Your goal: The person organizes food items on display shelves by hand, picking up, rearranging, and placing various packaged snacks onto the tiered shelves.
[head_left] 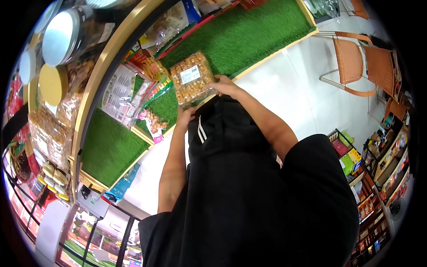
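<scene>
the fingers of both hands are partly hidden, so how they go under the clear pack (195,91) i cannot see. the print on its white label (190,74) is too small to be read. at the left side, the tall jar (60,35) with pale lid and the jar with yellow lid (53,84) are seen from above, and their inside is hard to make out. the chairs (349,60) at the right are partly covered one by another.

the clear pack is filled with small golden-brown pieces. it is over the green turf shelf (253,33), close to its front edge and just before the person's waist, with the label side up. left of it lie a large printed packet (118,95) and a small packet with pink (153,122), which shows brown pieces through its film.

both forearms reach forward from the black sleeves. the right hand (224,85) comes from the right, with its fingers closed at the side edge of the pack, and it has hold there. the left hand (185,118) is at the near corner, its fingers half bent; it seems to touch the pack, but if it grips, i cannot tell.
</scene>
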The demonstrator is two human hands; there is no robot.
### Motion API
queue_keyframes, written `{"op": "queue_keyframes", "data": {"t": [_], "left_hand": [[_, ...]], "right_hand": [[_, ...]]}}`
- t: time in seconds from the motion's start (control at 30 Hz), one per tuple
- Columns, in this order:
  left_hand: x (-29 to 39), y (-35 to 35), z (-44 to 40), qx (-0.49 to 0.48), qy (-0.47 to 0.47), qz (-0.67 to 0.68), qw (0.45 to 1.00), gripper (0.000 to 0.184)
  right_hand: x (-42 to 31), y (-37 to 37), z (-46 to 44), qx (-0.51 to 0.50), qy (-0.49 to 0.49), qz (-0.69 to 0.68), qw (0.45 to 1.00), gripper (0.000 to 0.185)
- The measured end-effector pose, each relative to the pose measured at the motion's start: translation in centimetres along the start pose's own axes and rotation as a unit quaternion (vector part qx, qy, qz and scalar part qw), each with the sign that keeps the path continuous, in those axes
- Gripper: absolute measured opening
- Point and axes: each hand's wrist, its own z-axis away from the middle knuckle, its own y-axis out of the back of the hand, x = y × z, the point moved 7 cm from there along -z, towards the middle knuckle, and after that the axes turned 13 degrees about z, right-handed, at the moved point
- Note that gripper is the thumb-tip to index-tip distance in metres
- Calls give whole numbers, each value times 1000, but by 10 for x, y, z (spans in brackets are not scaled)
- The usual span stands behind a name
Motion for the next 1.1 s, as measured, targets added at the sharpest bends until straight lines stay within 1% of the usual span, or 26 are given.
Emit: {"op": "queue_keyframes", "data": {"t": [0.03, 0.07, 0.13, 0.2, 0.27, 0.33, 0.4, 0.43, 0.47, 0.53, 0.57, 0.6, 0.67, 0.7, 0.73, 0.77, 0.8, 0.83, 0.87, 0.93, 1.0, 1.03, 1.07, 1.1], "left_hand": [[5, 6, 7, 35, -31, 41, 998, 60], [11, 10, 13, 38, -35, 44, 998, 60], [30, 17, 19, 21, -97, -16, 995, 59], [41, 27, 36, 33, -107, -8, 994, 59], [53, 31, 56, 16, -118, -97, 988, 58], [57, 41, 72, 24, -133, -60, 989, 56], [81, 44, 103, 23, -182, -52, 982, 52], [92, 47, 119, 50, -219, -43, 974, 44], [100, 49, 133, 53, -227, -37, 972, 44], [125, 57, 166, 95, -289, -118, 945, 37], [139, 57, 184, 105, -341, -113, 927, 35], [156, 58, 209, 129, -340, -154, 919, 35], [181, 64, 251, 156, -417, -246, 861, 33], [193, 71, 272, 163, -428, -232, 858, 33], [205, 74, 298, 166, -457, -284, 826, 31], [214, 77, 322, 171, -484, -334, 791, 29], [220, 86, 341, 186, -493, -317, 789, 29], [224, 91, 360, 199, -510, -334, 767, 28], [226, 97, 378, 211, -524, -354, 745, 26], [225, 111, 409, 247, -536, -346, 729, 25], [227, 123, 434, 282, -548, -337, 712, 25], [229, 126, 447, 292, -571, -326, 695, 25], [228, 130, 458, 300, -592, -315, 678, 26], [227, 135, 463, 311, -595, -307, 675, 26]], "right_hand": [[-1, -3, 0, 16, 6, -2, 1000, 71], [-2, -7, 1, 31, 12, -4, 999, 71], [-18, -6, 17, 72, 13, 61, 995, 70], [-32, -9, 33, 55, 16, 66, 996, 72], [-39, -12, 43, 53, 24, 81, 995, 69], [-51, -13, 57, 52, 33, 94, 994, 67], [-66, -15, 72, 0, 13, 93, 996, 59], [-73, -17, 79, -10, 37, 94, 995, 50], [-79, -18, 87, -9, 45, 102, 994, 50], [-97, -25, 104, -25, 78, 83, 993, 48], [-107, -28, 115, -24, 87, 91, 992, 43], [-113, -32, 125, -23, 99, 98, 990, 43], [-135, -40, 146, 2, 182, 89, 979, 39], [-142, -45, 152, 36, 219, 101, 970, 37], [-156, -55, 173, 7, 201, 72, 977, 38], [-170, -65, 191, 17, 222, 87, 971, 39], [-185, -74, 207, 27, 245, 102, 964, 40], [-198, -83, 222, 31, 252, 112, 961, 41], [-202, -91, 226, 13, 255, 99, 962, 41], [-209, -108, 234, -24, 259, 71, 963, 43], [-221, -118, 236, -49, 283, 97, 953, 45], [-229, -122, 237, -58, 295, 110, 947, 46], [-245, -123, 244, -41, 346, 125, 929, 48], [-261, -125, 253, -24, 396, 138, 907, 51]]}}
